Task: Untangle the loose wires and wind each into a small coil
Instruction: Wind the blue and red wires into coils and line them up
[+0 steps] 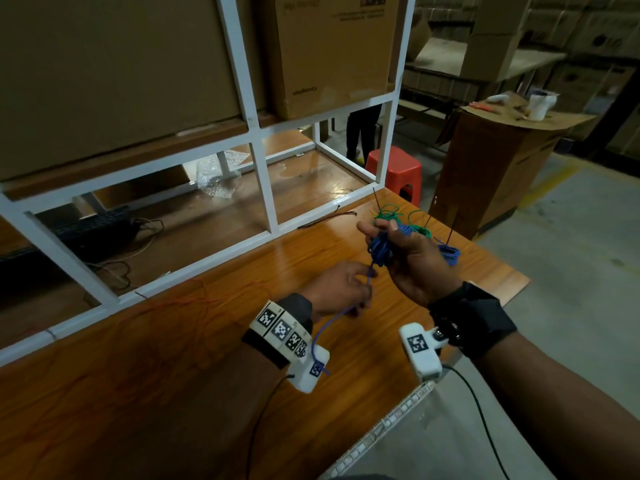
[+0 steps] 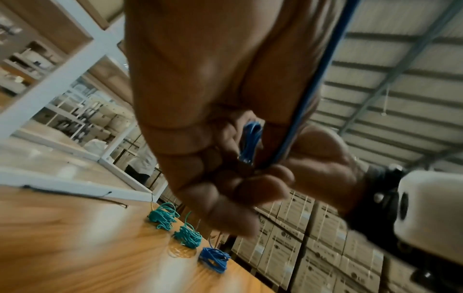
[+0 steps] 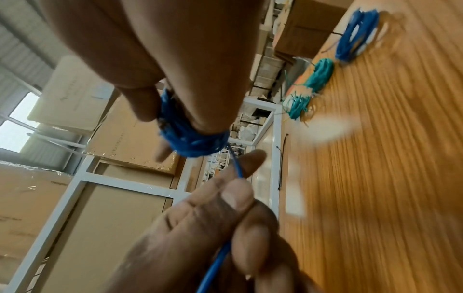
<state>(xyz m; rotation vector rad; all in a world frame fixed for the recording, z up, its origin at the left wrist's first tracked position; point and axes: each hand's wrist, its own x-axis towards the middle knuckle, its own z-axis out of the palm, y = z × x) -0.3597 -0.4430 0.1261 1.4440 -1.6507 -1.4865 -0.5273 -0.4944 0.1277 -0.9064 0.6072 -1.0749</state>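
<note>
Wooden table, warehouse. Right hand holds blue coil wrapped round its fingers, above the table's far right; left hand pinches blue wire's tail. Advice: keep tension even, lay turns side by side.

I see a thin blue plastic wire, small green wire coils, an orange-brown wood-grain tabletop and a red plastic stool.

Wooden table: two green coils, blue coil, faint orange wire, probably loose.
</note>
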